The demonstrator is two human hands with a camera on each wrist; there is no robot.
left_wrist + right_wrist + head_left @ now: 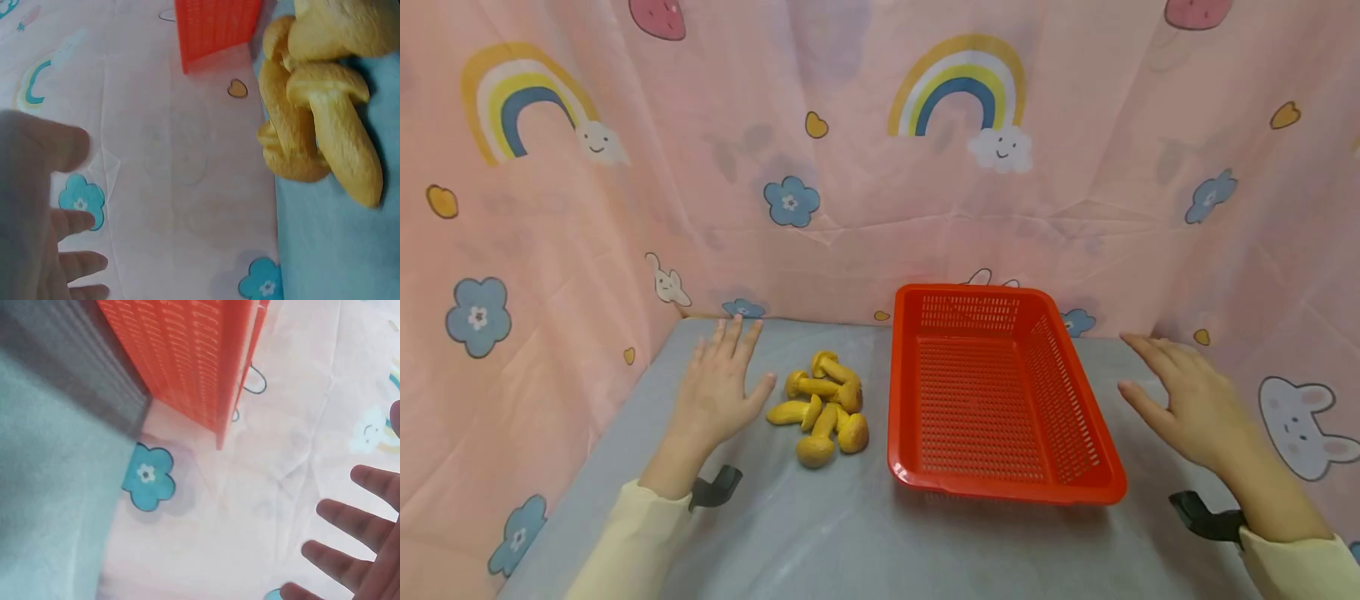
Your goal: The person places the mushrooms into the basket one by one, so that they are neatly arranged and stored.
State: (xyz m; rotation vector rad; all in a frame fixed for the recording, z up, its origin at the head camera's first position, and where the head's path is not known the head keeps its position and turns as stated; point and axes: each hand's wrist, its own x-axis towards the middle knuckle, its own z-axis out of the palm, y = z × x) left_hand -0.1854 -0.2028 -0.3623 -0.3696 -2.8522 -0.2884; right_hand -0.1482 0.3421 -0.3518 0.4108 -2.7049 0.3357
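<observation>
Several yellow-brown mushrooms (817, 447) lie in a loose pile on the grey table, left of the basket. To their right stands a red plastic basket (985, 408) with perforated walls and floor; its inside holds nothing. My left hand (718, 392) hovers just left of the mushrooms, fingers straight and spread, touching nothing. On the far side of the basket, my right hand (1195, 400) is held out with extended fingers, apart from the rim. In the left wrist view the mushrooms (344, 131) appear close up at the upper right, away from the fingers.
A grey cloth covers the table (820, 542). Pink curtain (865, 250) with rainbows, flowers and rabbits hangs behind the table and along both sides. A black strap piece (718, 487) shows at the left wrist, another black strap piece (1206, 517) at the right.
</observation>
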